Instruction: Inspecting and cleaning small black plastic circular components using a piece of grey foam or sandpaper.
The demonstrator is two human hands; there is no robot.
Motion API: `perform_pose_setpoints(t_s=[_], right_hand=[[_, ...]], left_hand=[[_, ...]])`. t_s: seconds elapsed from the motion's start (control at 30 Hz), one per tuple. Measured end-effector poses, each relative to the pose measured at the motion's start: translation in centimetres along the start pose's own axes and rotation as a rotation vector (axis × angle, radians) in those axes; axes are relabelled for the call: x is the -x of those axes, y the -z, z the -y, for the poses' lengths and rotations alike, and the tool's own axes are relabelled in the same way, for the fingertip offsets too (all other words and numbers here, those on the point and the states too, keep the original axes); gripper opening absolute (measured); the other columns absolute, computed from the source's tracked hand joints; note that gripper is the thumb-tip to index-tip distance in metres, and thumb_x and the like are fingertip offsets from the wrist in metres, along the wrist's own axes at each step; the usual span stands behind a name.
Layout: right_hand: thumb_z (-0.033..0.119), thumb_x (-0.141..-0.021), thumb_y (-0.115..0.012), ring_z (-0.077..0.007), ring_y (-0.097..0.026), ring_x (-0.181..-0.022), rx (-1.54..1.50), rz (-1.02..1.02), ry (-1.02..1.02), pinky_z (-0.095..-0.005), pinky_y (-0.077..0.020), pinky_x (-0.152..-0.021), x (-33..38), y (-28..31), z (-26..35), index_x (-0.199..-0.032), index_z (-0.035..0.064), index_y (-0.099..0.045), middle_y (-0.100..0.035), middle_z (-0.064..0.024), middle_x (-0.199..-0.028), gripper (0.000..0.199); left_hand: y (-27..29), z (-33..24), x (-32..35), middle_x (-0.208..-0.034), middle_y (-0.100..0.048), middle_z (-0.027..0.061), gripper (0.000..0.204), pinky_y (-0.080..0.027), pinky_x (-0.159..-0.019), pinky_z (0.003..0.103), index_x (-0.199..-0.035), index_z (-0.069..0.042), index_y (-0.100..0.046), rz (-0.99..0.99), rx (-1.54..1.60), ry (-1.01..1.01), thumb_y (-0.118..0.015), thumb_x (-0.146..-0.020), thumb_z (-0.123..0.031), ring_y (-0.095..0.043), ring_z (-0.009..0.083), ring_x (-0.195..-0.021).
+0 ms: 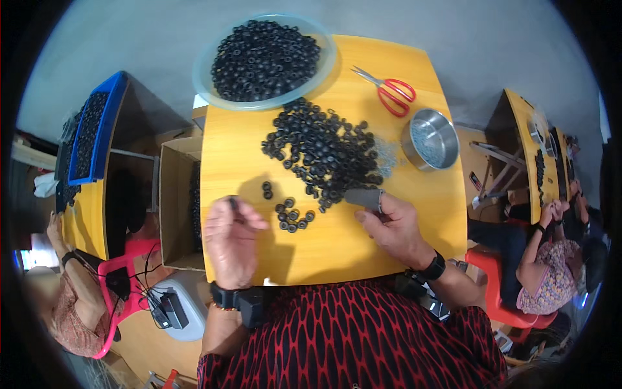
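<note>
My left hand is raised at the near left of the yellow table, its fingers curled with a small black ring at the tips. My right hand reaches to the near right edge of a heap of black rings. Its index finger wears a grey finger cot and is stretched out, thumb apart, with nothing visible between them. Between my hands lies a loose cluster of black rings, and a couple more sit just above it. Small silvery metal bits are scattered at the heap's right side.
A clear basin full of black rings stands at the back left. Red-handled scissors and a steel bowl with silvery bits are on the right. A cardboard box adjoins the left edge. Other people sit at tables on both sides.
</note>
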State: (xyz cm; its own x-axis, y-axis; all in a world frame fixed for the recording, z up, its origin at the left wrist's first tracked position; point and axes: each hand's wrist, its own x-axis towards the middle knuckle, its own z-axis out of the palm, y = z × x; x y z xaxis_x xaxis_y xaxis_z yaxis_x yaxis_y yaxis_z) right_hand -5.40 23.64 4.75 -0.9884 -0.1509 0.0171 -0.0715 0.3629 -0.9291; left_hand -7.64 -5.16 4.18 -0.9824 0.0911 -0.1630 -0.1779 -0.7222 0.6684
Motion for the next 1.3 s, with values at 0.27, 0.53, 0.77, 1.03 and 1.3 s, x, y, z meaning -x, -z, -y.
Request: perform_pose_setpoints(t_s=[0.27,0.53,0.77,1.03,1.3], right_hand=[[0.008,-0.092,-0.065,-0.0016,-0.045,-0.066,-0.206,-0.155,-0.173,-0.0194,-0.0404,-0.059,3.4,2.2,-0.9,-0.120,0.0029,-0.066,-0.052,0.0078,-0.078,0.029],[0.007,-0.092,-0.064,-0.0003,-0.047,-0.060,-0.304,-0.342,-0.257,-0.0183,-0.0407,-0.052,4.7,5.3,-2.2,-0.119,0.0033,-0.067,-0.058,0.0066,-0.078,0.027],[0.005,-0.093,-0.063,0.0000,-0.049,-0.058,-0.353,-0.315,-0.299,-0.0173,-0.0420,-0.050,4.9,6.2,-4.1,-0.118,0.0036,-0.068,-0.060,0.0050,-0.078,0.025],[0.003,-0.088,-0.067,-0.0068,-0.057,-0.066,-0.280,-0.234,-0.145,-0.0233,-0.0479,-0.058,3.4,7.3,-3.6,-0.125,0.0019,-0.055,-0.063,-0.0016,-0.086,0.039],[0.004,-0.083,-0.072,-0.0327,-0.067,-0.079,0.425,0.039,0.308,-0.0423,-0.0530,-0.066,0.0,5.9,-4.0,-0.100,-0.0013,-0.052,-0.065,-0.0175,-0.091,0.026]], left_hand=[[5.4,-4.5,-0.3,-0.119,-0.062,0.0265,0.067,-0.057,-0.083,0.037,-0.149,-0.016,-0.011,-0.616,-0.279,-0.499,-0.057,-0.100,-0.018,-0.067,0.0277,-0.096],[1.0,1.7,0.9,-0.090,-0.065,0.0024,0.010,-0.048,-0.067,0.023,-0.102,-0.005,-0.064,-0.281,-0.716,-0.402,-0.067,-0.092,-0.006,-0.057,0.0083,-0.073],[-3.9,4.3,2.0,-0.087,-0.061,0.0066,0.023,-0.042,-0.077,0.034,-0.097,-0.004,-0.065,0.217,-1.659,-0.655,-0.074,-0.076,-0.002,-0.054,0.0217,-0.079],[-4.2,6.4,2.4,-0.082,-0.060,0.0096,0.024,-0.043,-0.072,0.039,-0.095,-0.005,-0.066,0.443,-1.568,-0.731,-0.074,-0.073,-0.002,-0.055,0.0274,-0.075],[-5.4,7.0,0.9,-0.083,-0.060,0.0087,0.025,-0.042,-0.071,0.040,-0.092,-0.006,-0.066,0.272,-1.755,-0.875,-0.075,-0.069,0.000,-0.057,0.0276,-0.077]])
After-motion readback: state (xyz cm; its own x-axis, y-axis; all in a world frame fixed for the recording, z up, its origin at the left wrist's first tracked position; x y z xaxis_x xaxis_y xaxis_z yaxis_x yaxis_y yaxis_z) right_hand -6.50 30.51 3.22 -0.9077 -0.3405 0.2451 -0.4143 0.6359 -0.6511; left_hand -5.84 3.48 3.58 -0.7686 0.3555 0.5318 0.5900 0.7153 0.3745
